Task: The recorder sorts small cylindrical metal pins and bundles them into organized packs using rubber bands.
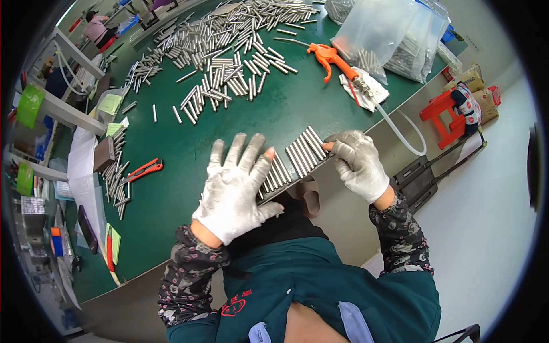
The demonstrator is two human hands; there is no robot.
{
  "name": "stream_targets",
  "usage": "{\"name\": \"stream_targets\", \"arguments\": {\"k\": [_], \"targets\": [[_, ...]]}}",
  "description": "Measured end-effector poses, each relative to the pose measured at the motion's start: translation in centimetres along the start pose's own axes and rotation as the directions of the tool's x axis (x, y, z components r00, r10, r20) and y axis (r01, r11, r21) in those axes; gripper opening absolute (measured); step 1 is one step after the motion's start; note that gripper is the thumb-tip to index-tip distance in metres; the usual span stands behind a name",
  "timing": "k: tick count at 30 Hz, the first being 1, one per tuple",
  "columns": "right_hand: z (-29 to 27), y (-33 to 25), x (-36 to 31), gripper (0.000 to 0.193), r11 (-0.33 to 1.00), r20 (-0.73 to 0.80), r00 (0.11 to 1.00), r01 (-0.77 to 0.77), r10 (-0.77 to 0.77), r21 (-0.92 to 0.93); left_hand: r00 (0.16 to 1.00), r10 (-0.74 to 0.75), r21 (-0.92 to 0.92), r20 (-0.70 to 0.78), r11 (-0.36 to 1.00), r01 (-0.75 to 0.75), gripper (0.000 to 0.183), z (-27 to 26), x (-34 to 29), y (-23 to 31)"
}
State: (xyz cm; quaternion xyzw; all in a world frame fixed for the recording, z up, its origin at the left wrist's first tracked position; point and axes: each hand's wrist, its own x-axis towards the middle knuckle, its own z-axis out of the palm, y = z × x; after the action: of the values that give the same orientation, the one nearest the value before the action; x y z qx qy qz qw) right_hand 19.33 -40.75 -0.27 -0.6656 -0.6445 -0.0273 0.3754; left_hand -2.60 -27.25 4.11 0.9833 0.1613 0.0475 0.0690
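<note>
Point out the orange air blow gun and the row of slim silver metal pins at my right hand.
Orange air blow gun [331, 55]: head view, on its body.
Row of slim silver metal pins [307, 150]: head view, on a pin near the row's middle.

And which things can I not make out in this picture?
All in the head view:
How far the metal rods extend beneath the left hand: it covers them.
Whether the right hand grips a rod: its curled fingers hide this.
Tops of the plastic bags: cut off by the upper edge.
What the distant person does: too small.
</note>
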Motion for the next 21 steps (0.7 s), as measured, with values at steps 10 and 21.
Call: {"name": "stream_targets", "arguments": {"k": [10, 21], "targets": [[0.2, -0.3, 0.0, 0.028, 1.0, -0.011, 1.0, -0.024, 0.024, -0.016, 0.997, 0.037, 0.0, 0.061, 0.999, -0.038, 0.082, 1.0, -0.9, -0.6], [0.3, -0.2, -0.2, 0.027, 0.999, -0.004, 0.999, -0.037, 0.037, -0.012, 1.0, 0.016, 0.02, 0.007, 1.0, -0.016, 0.088, 0.6, -1.3, -0.6]]}}
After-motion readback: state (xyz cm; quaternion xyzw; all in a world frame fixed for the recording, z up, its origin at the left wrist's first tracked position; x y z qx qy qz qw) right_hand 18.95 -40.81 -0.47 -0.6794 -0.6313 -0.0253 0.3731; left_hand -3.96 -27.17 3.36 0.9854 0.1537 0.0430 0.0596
